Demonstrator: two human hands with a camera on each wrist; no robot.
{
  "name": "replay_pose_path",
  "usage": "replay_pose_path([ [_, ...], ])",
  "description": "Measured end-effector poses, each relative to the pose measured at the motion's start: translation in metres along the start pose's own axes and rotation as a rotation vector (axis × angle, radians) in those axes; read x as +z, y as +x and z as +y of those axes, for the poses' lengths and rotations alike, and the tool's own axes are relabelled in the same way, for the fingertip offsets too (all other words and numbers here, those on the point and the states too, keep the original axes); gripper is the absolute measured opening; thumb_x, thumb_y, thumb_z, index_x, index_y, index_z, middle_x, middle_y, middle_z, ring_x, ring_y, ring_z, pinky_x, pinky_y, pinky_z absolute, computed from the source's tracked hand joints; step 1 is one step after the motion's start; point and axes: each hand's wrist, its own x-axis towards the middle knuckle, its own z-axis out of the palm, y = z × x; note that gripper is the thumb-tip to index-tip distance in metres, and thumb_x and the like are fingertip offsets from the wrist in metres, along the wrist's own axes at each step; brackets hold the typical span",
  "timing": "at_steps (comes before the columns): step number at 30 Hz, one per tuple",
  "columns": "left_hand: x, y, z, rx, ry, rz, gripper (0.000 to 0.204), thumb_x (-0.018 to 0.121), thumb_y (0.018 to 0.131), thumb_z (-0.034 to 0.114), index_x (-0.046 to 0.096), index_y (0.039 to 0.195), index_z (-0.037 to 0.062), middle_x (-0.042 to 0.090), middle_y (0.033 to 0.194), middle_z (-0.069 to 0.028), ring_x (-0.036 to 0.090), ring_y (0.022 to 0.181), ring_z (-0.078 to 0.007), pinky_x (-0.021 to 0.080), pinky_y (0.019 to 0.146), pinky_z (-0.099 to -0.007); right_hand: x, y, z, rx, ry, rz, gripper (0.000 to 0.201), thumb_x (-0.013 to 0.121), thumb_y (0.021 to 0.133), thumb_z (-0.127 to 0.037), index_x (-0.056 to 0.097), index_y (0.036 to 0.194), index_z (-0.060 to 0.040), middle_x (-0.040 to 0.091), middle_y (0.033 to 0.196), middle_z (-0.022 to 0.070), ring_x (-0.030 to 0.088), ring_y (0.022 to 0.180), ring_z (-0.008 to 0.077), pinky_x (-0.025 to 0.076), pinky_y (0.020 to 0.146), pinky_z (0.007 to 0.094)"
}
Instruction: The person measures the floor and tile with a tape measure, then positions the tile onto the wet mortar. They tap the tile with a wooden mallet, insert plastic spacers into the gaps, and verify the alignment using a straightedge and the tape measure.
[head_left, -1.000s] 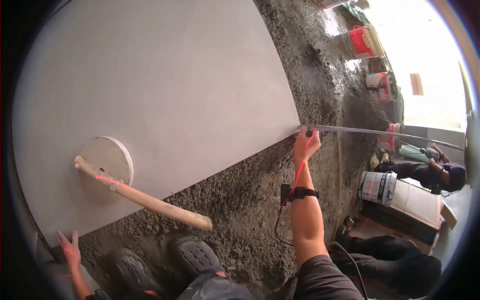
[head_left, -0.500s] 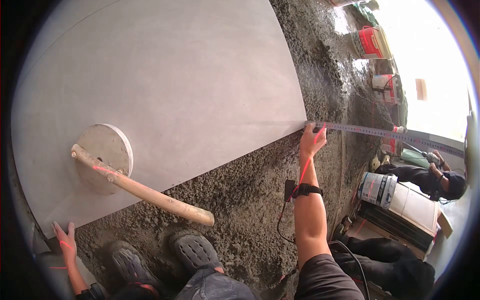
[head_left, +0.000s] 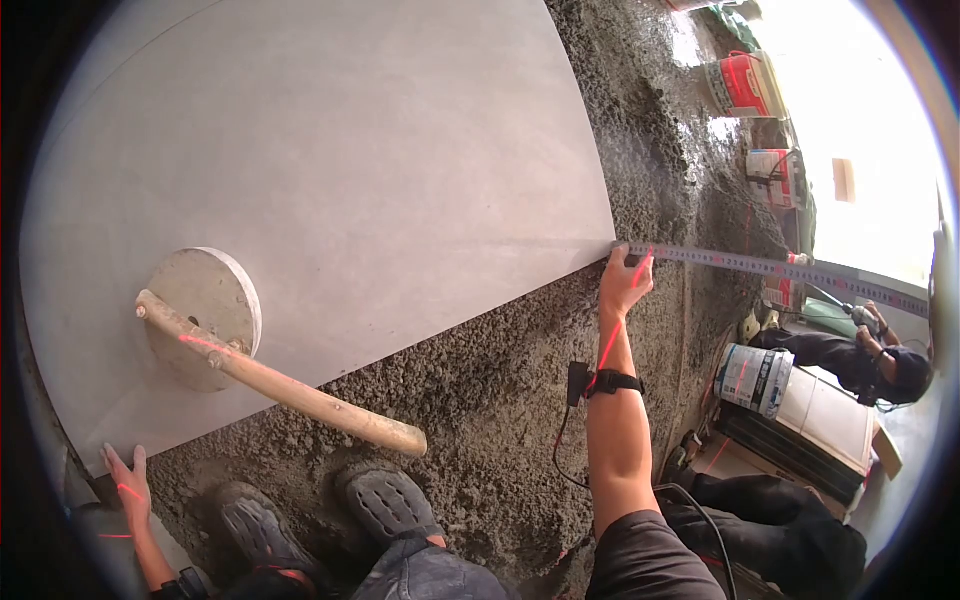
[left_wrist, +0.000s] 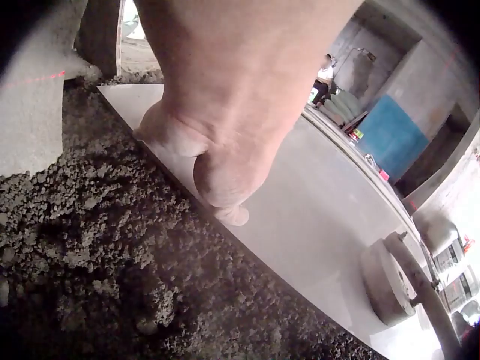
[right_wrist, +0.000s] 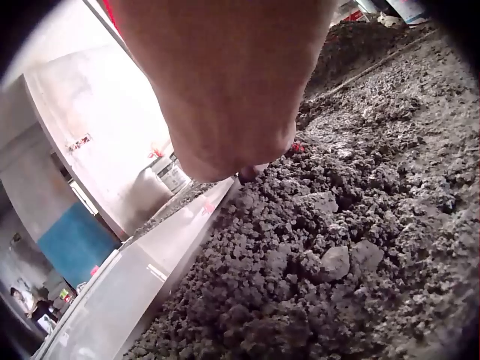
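A large grey tile point(head_left: 380, 170) fills much of the head view, laid over rough mortar point(head_left: 480, 390). At its right near corner my right hand point(head_left: 625, 285) pinches the end of a tape measure point(head_left: 740, 262), whose numbered blade stretches away to the right. My left hand point(head_left: 130, 485) rests on the left near corner with fingers spread; in the left wrist view its fingertips point(left_wrist: 234, 215) touch the tile by the edge. A mallet with a round pale head point(head_left: 225, 285) and wooden handle point(head_left: 300, 395) lies on the tile, handle reaching over the mortar. In the right wrist view the forearm hides most of the right hand.
Several buckets point(head_left: 740, 85) stand along the far right. Another bucket point(head_left: 755, 378) is near a stack of boxed tiles point(head_left: 825, 420). One person point(head_left: 850, 350) works with a tool there; a second person in dark clothes point(head_left: 770, 530) is nearer. My shoes point(head_left: 390, 505) are on the mortar.
The tape's blade has turned from edge-on to showing its numbered face. My right hand stays at the tile corner and the left at its corner; the head view has shifted slightly.
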Motion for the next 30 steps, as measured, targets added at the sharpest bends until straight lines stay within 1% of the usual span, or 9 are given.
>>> replay_pose_path([
  [1, -0.002, -0.002, 0.003, -0.007, -0.008, -0.001, 0.088, 0.06, 0.1, 0.046, 0.018, 0.157, -0.008, 0.013, 0.166, -0.029, 0.015, 0.155, -0.0388, 0.018, 0.125, -0.0457, -0.001, -0.001, -0.002, -0.001, -0.001, -0.001, 0.018, 0.069, 0.087, -0.015, 0.064, 0.09, 0.002, 0.072, 0.077, 0.013, 0.07, 0.069, 0.0259, 0.054, 0.066, 0.039],
  [3, -0.009, -0.007, 0.011, -0.005, -0.014, -0.019, 0.088, 0.059, 0.101, 0.045, 0.019, 0.157, -0.0079, 0.014, 0.166, -0.0287, 0.015, 0.155, -0.0386, 0.018, 0.125, -0.0456, -0.001, -0.002, -0.004, -0.044, -0.019, 0.001, 0.018, 0.068, 0.089, -0.013, 0.063, 0.09, 0.0039, 0.072, 0.079, 0.0171, 0.072, 0.07, 0.0312, 0.055, 0.065, 0.0407],
  [7, 0.0, 0.001, -0.003, 0.001, 0.044, -0.026, 0.085, 0.058, 0.102, 0.044, 0.02, 0.157, -0.0078, 0.016, 0.165, -0.0284, 0.016, 0.155, -0.0381, 0.017, 0.125, -0.0454, 0.001, -0.002, 0.003, -0.055, -0.041, 0.006, 0.019, 0.07, 0.089, -0.014, 0.065, 0.091, 0.0037, 0.073, 0.079, 0.0169, 0.073, 0.071, 0.0309, 0.055, 0.065, 0.0406],
  [9, 0.002, 0.003, -0.009, 0.009, 0.049, -0.032, 0.084, 0.057, 0.102, 0.044, 0.02, 0.157, -0.0079, 0.017, 0.165, -0.0285, 0.016, 0.155, -0.038, 0.018, 0.125, -0.0454, 0.001, -0.003, 0.003, -0.012, -0.062, 0.001, 0.019, 0.071, 0.089, -0.015, 0.068, 0.091, 0.0038, 0.074, 0.081, 0.0166, 0.073, 0.071, 0.0293, 0.055, 0.065, 0.0397],
  [13, 0.005, 0.006, -0.023, 0.027, 0.067, -0.044, 0.081, 0.057, 0.103, 0.04, 0.02, 0.157, -0.0078, 0.019, 0.165, -0.0284, 0.019, 0.154, -0.0382, 0.018, 0.125, -0.0457, 0.001, -0.003, 0.0, -0.031, 0.004, -0.011, 0.02, 0.071, 0.089, -0.015, 0.069, 0.091, 0.0043, 0.074, 0.082, 0.0168, 0.072, 0.07, 0.0272, 0.055, 0.064, 0.0382],
  [15, 0.012, 0.01, -0.039, 0.043, 0.077, -0.035, 0.08, 0.057, 0.104, 0.038, 0.02, 0.157, -0.0077, 0.019, 0.165, -0.0284, 0.019, 0.154, -0.0381, 0.018, 0.125, -0.0458, 0.002, -0.004, 0.004, -0.049, -0.036, 0.0, 0.019, 0.071, 0.09, -0.015, 0.069, 0.09, 0.0048, 0.074, 0.08, 0.0165, 0.072, 0.068, 0.0259, 0.055, 0.063, 0.0372],
  [19, 0.009, 0.012, -0.045, 0.075, 0.087, -0.051, 0.078, 0.057, 0.104, 0.035, 0.019, 0.157, -0.0074, 0.02, 0.164, -0.0282, 0.02, 0.153, -0.0382, 0.019, 0.125, -0.046, 0.003, -0.005, 0.0, -0.028, -0.074, 0.008, 0.019, 0.07, 0.091, -0.014, 0.069, 0.089, 0.005, 0.073, 0.078, 0.0154, 0.071, 0.066, 0.0242, 0.054, 0.062, 0.0367],
  [24, 0.012, 0.015, -0.06, 0.077, 0.103, -0.058, 0.077, 0.056, 0.104, 0.034, 0.019, 0.157, -0.0077, 0.019, 0.164, -0.0287, 0.019, 0.153, -0.0385, 0.018, 0.125, -0.0459, 0.002, -0.006, -0.009, 0.007, -0.024, 0.011, 0.021, 0.07, 0.092, -0.015, 0.069, 0.087, 0.0056, 0.072, 0.076, 0.0133, 0.068, 0.064, 0.0206, 0.053, 0.06, 0.0341],
  [30, 0.005, 0.012, -0.05, 0.06, 0.141, -0.08, 0.077, 0.056, 0.104, 0.034, 0.019, 0.157, -0.0081, 0.018, 0.164, -0.0295, 0.018, 0.154, -0.0389, 0.017, 0.125, -0.0462, 0.004, -0.005, 0.001, -0.089, -0.103, 0.032, 0.024, 0.071, 0.092, -0.017, 0.069, 0.088, 0.006, 0.072, 0.076, 0.0142, 0.067, 0.064, 0.0215, 0.051, 0.059, 0.0349],
])
